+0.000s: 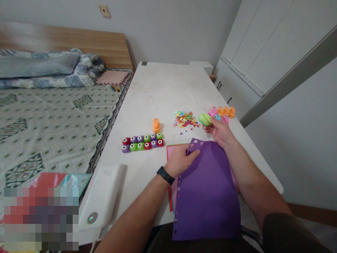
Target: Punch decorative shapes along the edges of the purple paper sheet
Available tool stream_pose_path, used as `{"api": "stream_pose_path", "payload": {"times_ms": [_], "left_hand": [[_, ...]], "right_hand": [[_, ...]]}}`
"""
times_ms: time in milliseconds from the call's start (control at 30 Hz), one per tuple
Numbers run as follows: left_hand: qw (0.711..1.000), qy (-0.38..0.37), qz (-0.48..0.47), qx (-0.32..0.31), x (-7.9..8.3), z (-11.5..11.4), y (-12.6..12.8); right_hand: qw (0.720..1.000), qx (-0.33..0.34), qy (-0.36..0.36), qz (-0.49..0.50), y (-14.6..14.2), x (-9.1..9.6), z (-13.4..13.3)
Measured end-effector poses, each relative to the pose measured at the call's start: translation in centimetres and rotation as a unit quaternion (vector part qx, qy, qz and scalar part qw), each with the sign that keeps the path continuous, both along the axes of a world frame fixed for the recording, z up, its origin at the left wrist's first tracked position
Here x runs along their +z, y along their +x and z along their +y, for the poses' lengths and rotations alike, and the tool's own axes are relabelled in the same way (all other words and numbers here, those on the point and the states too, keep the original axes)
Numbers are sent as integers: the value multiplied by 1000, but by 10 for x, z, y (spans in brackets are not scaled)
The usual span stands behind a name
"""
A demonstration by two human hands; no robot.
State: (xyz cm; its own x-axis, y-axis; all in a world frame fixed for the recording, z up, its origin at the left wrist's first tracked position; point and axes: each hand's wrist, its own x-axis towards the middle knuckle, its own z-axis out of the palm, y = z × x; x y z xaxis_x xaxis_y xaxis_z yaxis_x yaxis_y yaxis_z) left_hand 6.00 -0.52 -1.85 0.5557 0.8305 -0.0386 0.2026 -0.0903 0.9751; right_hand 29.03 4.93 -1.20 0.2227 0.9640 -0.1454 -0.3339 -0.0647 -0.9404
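Note:
My left hand [181, 160] grips the upper left edge of a purple sheet of paper [207, 189], thumb on top. Punched holes run down the sheet's left edge, and a few shapes are cut near its top corner. Under it lie other coloured sheets [170, 189], pink and red among them. In my right hand [219, 130] is a green craft punch [205, 119], held above the table beyond the sheet's top edge. Beside that punch lies a pile of small colourful paper cut-outs [184, 119]. Orange punches [225, 111] and pink ones [212, 111] stand just past my right hand.
Two rows of small red, purple and green punches [143, 142] stand left on the white table [163, 84]. An orange punch [156, 125] stands alone behind them. A white device [105, 193] with a cable sits at the near left edge. A bed [60, 123] adjoins the left side.

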Motion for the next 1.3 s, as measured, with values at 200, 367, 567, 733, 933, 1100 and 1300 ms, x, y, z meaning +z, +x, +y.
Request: {"api": "stream_pose_path", "payload": {"times_ms": [200,367,567,733,933,1100,1300], "left_hand": [[1000,13,6,1,2,0,0],[1000,6,11,-3,2,1,0],[999,24,25,-6,-2,1,0],[999,26,32,-9,-4,2,-1],[999,26,24,-15,0,3,-1],[999,29,31,-17,1,3,-1],[999,31,27,-13,1,2,0]], "right_hand": [[1000,-1,14,-5,1,0,0],[1000,-6,12,-2,1,0,0],[999,-22,21,-17,0,0,2],[999,-37,25,-25,0,-2,3],[996,-50,23,-69,4,-10,7],[995,-48,18,-84,5,-13,8],[997,-40,1,-71,4,-16,9]]}}
